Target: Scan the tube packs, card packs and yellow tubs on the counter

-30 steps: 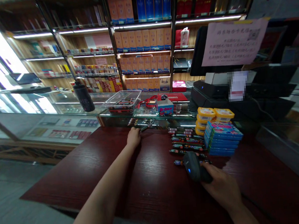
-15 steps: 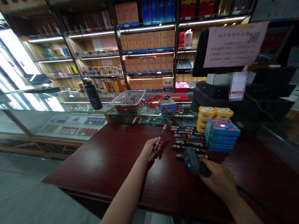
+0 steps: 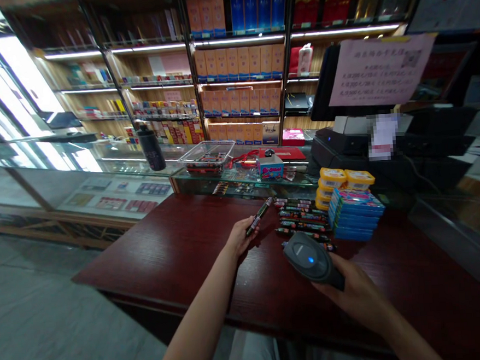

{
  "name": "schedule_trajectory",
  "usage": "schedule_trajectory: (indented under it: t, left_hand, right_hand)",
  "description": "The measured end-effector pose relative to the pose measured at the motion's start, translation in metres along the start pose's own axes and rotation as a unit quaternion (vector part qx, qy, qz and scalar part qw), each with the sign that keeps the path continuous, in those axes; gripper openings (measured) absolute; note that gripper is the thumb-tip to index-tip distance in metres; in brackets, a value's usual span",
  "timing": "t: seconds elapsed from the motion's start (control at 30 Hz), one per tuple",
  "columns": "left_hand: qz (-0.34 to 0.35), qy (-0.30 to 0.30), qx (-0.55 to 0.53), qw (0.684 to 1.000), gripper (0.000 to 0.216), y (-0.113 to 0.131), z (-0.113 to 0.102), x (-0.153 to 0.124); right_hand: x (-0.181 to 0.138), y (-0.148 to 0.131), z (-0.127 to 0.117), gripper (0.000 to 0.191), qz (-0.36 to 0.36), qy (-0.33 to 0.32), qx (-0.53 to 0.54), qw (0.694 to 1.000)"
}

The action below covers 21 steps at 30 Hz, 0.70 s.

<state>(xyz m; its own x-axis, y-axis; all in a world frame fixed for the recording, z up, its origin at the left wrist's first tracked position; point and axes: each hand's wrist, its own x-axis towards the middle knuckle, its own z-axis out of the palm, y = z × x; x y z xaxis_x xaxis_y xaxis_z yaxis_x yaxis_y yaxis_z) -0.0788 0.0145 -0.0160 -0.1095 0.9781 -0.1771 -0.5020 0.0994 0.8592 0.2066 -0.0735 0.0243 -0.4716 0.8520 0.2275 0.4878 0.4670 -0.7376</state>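
Observation:
My left hand (image 3: 240, 237) is closed around the lower end of a slim, pen-shaped stick (image 3: 260, 216), dark with a printed label, tilted up to the right above the counter. My right hand (image 3: 357, 290) grips the handle of a dark grey barcode scanner (image 3: 309, 258), which has a blue light lit on its top. The scanner's head points left and partly covers the nearest of several similar pen-shaped sticks (image 3: 302, 221), laid in a row on the counter. Just right of that row is a stack of flat blue boxes (image 3: 356, 224).
Yellow-lidded tubs (image 3: 332, 179) stand behind the blue boxes. A clear plastic basket (image 3: 207, 156) and a small blue-pink box (image 3: 270, 168) sit on the glass case. A black bottle (image 3: 151, 149) is farther left. The dark red counter (image 3: 155, 257) ends at a front-left edge.
The scanner has swung left and turned so more of its top shows. The stick in my left hand has rolled slightly, its red side less visible.

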Motion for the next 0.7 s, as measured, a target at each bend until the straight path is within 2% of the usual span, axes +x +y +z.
schedule_trajectory:
  t: [0.2,0.33,0.47,0.6,0.7]
  left_hand:
    - [0.012,-0.019,0.011,1.0,0.013,-0.007,-0.006,0.006]
    - [0.024,-0.009,0.008,1.0,0.013,-0.011,-0.008,0.01]
    - [0.021,-0.027,0.007,0.999,0.014,-0.009,-0.006,0.007]
    - [0.027,-0.025,0.018,0.999,0.02,-0.005,-0.003,0.002]
    - [0.054,-0.045,0.057,0.996,0.031,-0.006,-0.002,-0.001]
  right_hand:
    - [-0.006,-0.015,0.014,0.046,0.039,0.068,0.059,0.995]
    - [-0.006,-0.019,0.017,0.044,0.038,0.058,0.086,0.994]
    - [-0.006,-0.017,0.018,0.044,0.034,0.057,0.082,0.994]
    - [-0.007,-0.008,0.018,0.04,0.02,0.069,0.024,0.997]
    - [-0.009,0.006,0.017,0.035,-0.033,0.078,-0.115,0.99]
